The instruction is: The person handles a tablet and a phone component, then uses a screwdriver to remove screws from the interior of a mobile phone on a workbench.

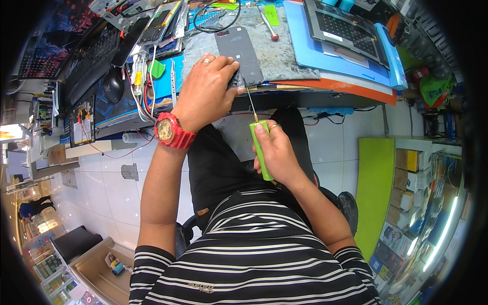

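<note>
On the grey work mat [297, 56] lies a dark grey, flat phone [243, 50], its near end at the bench edge. My left hand [211, 84], with a red watch [173, 130] on the wrist, grips the phone's near left corner. The fingers bend over its top and the thumb lies along the near edge; part of that corner is hidden under them. Wrapped round the green handle of a screwdriver-like tool [260, 151] is my right hand [278, 155], below the bench edge. The thin metal shaft slants up to the phone's near end, close to my left thumb; its exact tip shape is unclear.
A small screwdriver [269, 25] lies on the mat beyond the phone. To the right, a tablet-like device [351, 33] rests on a blue board [305, 43]. Cables [138, 86], a black mouse [113, 84] and stacked phones [160, 23] crowd the left.
</note>
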Motion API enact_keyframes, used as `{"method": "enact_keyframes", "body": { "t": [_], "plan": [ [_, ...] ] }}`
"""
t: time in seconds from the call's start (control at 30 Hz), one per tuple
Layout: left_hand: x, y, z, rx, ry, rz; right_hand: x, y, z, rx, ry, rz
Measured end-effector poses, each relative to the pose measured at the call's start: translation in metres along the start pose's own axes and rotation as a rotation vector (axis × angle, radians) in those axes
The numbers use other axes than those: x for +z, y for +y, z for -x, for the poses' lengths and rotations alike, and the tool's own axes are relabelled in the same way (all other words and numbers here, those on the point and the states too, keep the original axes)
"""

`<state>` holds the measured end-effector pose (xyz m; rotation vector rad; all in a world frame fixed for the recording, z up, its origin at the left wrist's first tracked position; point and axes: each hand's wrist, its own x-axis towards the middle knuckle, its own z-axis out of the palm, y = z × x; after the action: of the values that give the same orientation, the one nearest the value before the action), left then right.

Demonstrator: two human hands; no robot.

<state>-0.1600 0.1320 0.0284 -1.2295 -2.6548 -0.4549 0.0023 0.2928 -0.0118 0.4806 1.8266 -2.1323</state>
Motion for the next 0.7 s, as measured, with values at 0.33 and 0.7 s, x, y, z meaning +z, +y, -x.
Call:
{"method": "enact_keyframes", "body": {
  "t": [0.33,0.7],
  "plan": [
    [-0.0004,0.0016,0.0000,-0.011,0.001,0.011,-0.0028,0.0005,-0.0001,-0.009,-0.001,-0.001],
    [-0.0007,0.0026,-0.0010,0.003,0.018,0.015,0.0031,0.0002,0.0004,0.014,-0.018,-0.067]
  ]
}}
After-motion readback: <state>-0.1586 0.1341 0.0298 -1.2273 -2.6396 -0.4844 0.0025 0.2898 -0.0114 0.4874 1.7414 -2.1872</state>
